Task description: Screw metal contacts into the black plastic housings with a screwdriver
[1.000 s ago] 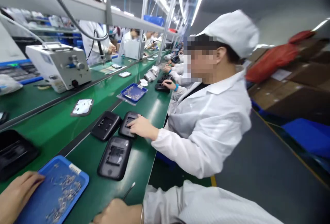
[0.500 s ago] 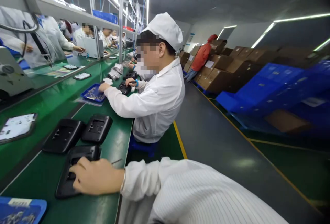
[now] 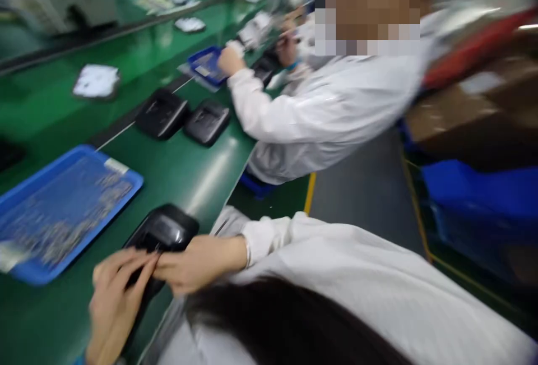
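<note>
A: Casing, location?
B: Black casing (image 3: 170,223), lying on the green bench (image 3: 168,180) close to its near edge, partly hidden under both hands.
A: Expected handling?
B: Judged light and stiff, a moulded shell. Glossy highlight on top, so possibly slippery; the recess is probably the part to spare from pressure. Best hold: opposite outer side walls.
A: Finger state?
B: Left hand (image 3: 117,292): fingers close together, bent over the casing, tips meeting those of the right hand (image 3: 199,261). Blurred; cannot tell whether either pinches a small part. A thin rod (image 3: 221,227) shows by the right wrist; its hold is not visible.
A: Edges, room?
B: Blue tray (image 3: 84,155) with small metal parts (image 3: 61,241) just beyond, to the left; its rim limits sliding that way. Bench edge on the right: little margin, judged. Bare bench runs forward to two more casings (image 3: 162,114) (image 3: 207,122), near each other. A co-worker's sleeve (image 3: 269,110) bounds the far right.
</note>
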`<state>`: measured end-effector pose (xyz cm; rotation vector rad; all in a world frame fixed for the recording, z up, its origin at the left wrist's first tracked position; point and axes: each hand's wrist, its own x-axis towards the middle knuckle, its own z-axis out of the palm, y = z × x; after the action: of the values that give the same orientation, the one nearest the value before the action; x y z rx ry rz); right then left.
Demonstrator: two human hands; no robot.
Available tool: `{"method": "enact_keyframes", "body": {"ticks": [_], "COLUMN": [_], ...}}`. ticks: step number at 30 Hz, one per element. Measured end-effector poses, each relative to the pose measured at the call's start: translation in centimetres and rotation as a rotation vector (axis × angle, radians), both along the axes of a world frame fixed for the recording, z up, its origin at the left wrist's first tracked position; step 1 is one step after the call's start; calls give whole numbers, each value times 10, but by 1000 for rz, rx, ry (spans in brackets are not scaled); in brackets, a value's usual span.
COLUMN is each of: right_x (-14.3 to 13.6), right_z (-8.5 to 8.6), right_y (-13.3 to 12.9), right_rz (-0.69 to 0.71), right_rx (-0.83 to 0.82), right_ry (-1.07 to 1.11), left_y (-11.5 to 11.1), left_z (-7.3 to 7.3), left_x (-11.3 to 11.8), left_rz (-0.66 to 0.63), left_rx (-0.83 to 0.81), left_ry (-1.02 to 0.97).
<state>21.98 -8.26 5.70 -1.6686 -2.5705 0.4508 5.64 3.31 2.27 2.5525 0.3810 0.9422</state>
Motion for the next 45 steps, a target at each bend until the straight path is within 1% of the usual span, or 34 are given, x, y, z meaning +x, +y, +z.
{"method": "enact_keyframes", "body": {"ticks": [1,2,4,6,9,13,17,20,22,26,29,32,36,39,42,45], "right_x": [1,2,6,7,6,4,5,6,6,6,7,7,8,8,8,8], "right_z": [0,-3,-9,-15,-17,-17,-18,-18,-17,-18,-18,-18,-17,-17,-17,-18], "right_y": [-1,-1,1,3,-1,-6,-6,-5,-5,-5,-4,-4,-4,-4,-4,-4], "right_rz": [61,97,112,106,100,102,106,116,116,101,100,101,120,121,125,124], "right_rx": [11,40,51,51,90,150,216,164,141,191,226,256,271,264,233,232], "right_ry": [1,16,34,50,82,97,117,118,119,129,130,132,132,134,121,128], "left_y": [-5,-8,-7,-3,0,-1,1,2,0,-5,-6,-5,-4,-4,-3,-4], "left_z": [-3,-5,-11,-14,-11,-4,-4,-7,-8,-3,2,1,-8,-11,-6,7], "left_x": [-4,-6,-6,-5,-3,-2,-2,0,2,2,1,0,1,1,1,3], "left_rz": [94,128,141,192,267,264,236,214,210,202,164,160,241,221,195,196], "left_rx": [29,1,-85,-163,-287,-434,-481,-472,-429,-257,-198,-222,-336,-343,-254,-141], "left_ry": [25,86,142,179,197,192,173,184,199,279,336,315,166,152,253,384]}}
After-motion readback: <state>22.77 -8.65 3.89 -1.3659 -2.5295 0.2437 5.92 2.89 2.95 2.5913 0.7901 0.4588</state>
